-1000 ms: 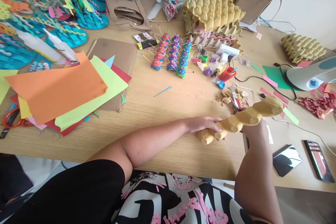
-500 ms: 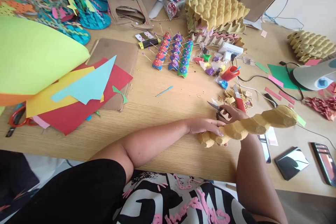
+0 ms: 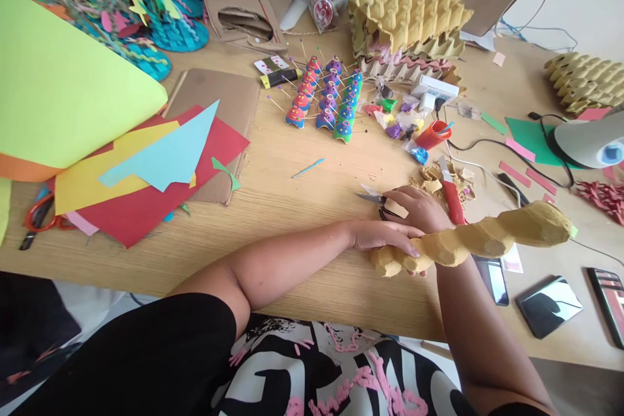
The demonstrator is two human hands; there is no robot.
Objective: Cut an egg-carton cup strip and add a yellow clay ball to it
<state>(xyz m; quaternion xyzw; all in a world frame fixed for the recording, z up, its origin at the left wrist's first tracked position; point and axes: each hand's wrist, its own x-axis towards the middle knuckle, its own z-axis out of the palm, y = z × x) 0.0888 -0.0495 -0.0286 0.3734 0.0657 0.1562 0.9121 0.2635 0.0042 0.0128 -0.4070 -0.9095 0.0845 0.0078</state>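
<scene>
My left hand [image 3: 383,236] is closed around the near end of a long yellow egg-carton strip [image 3: 487,237], which slants up to the right across my right forearm. My right hand [image 3: 420,207] is just beyond it, with its fingers on the dark handles of a pair of scissors [image 3: 374,197]. The blades point left, low over the table, a little apart. Right beside that hand lies a red-handled knife [image 3: 454,200] among torn carton scraps [image 3: 431,179].
Three painted egg-carton caterpillars [image 3: 325,101] with pins stand mid-table. Stacked egg trays [image 3: 407,19] rise behind them. Coloured paper sheets [image 3: 214,136] cover the left. Clay packets, an orange cup [image 3: 433,135], cables and phones [image 3: 548,305] lie to the right.
My right hand has moved left with the scissors, away from the knife. The strip stays in my left hand, and its far end reaches slightly further right in view.
</scene>
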